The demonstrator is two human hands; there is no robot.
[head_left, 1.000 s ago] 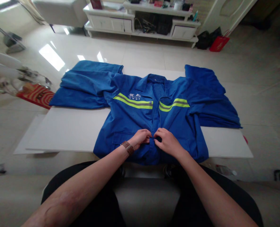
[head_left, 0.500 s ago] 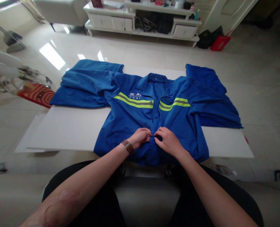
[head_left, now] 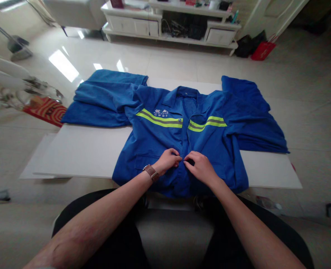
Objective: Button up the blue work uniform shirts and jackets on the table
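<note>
A blue work jacket [head_left: 154,142] lies front up on a white board, collar away from me and sleeves spread to both sides. Yellow-green and grey reflective stripes cross its chest, with white printing above the left-hand one. Partway down the front opening, my left hand [head_left: 168,162] pinches the fabric edge between thumb and fingers. My right hand [head_left: 200,167] is closed in a pinch at the jacket's other front edge, just right of my left fingertips. Whatever small part lies between the fingertips is too small to make out. The collar stands partly open.
The white board [head_left: 81,153] supports the jacket in front of my knees. To the left is a red patterned bag [head_left: 43,112]. Across the tiled floor stand a white TV cabinet [head_left: 131,26], a pale chair [head_left: 74,15] and a red bag [head_left: 263,50].
My two hands' fingertips have come slightly apart at the front opening, the left one shifting a little up. The jacket lies much as before; the whole view has shifted slightly.
</note>
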